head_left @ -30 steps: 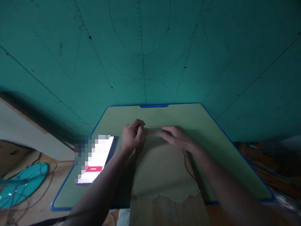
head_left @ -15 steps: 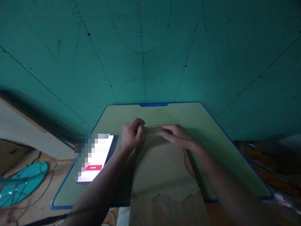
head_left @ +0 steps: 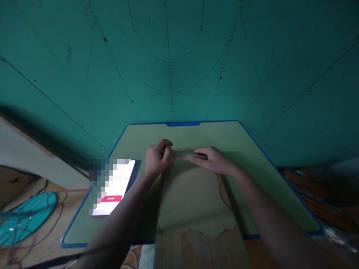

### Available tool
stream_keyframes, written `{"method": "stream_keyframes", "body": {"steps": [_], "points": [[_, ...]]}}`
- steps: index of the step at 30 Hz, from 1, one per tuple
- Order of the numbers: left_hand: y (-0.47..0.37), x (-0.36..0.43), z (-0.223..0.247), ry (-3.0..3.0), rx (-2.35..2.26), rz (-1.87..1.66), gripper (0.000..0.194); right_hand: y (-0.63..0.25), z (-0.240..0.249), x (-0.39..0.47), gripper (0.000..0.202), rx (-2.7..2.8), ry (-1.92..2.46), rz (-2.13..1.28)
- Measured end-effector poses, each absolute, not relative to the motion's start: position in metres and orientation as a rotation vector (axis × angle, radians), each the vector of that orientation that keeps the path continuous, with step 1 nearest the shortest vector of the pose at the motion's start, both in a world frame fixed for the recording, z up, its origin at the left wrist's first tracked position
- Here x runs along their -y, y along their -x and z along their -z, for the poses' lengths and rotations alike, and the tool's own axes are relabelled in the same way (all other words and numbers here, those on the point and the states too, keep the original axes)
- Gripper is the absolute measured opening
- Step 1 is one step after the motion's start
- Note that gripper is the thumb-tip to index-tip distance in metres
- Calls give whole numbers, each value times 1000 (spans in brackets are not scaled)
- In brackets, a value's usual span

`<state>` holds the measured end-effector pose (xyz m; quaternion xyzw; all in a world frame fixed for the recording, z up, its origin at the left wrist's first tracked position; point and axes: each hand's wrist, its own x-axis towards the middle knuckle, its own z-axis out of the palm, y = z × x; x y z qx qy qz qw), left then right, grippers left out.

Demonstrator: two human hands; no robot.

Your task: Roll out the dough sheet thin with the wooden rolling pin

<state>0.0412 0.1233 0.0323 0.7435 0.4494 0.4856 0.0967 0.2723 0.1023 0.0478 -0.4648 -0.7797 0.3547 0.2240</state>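
A thin, pale sheet of dough (head_left: 193,198) lies on a long wooden board (head_left: 202,250), its near edge ragged. At its far end a narrow raised strip of dough (head_left: 183,154) runs between my hands; whether it is folded or wrapped round something I cannot tell. My left hand (head_left: 158,158) is closed in a fist at the left end of this strip. On the right end, my right hand (head_left: 211,160) pinches it, thumb below and fingers above. Both hands hide the strip's ends.
The board rests on a pale table (head_left: 146,138) with a blue rim. A lit phone (head_left: 116,186) lies left of my left forearm. Beyond stands a green wall (head_left: 182,74) with drawn lines. A turquoise round object (head_left: 30,216) and cables are on the floor at left.
My right hand has shifted slightly, with a wider gap between its thumb and fingers around the strip. My left hand stays nearly in place, and the dough sheet looks about the same.
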Motion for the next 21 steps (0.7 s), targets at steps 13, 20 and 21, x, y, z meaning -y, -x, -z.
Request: {"method": "stream_keyframes", "body": {"steps": [13,20,21], "points": [[-31,-129,-44,-2534,-1676,-1033,25,-286,-65,-94,12,2246,1534,-772],[-50,-107,-52,-2807,-1464,-568,47,-273,-66,-89,10,2313,1568,-399],[-51,-105,-52,-2816,-1443,-556,43,-272,-66,-88,12,2326,1552,-372]]}}
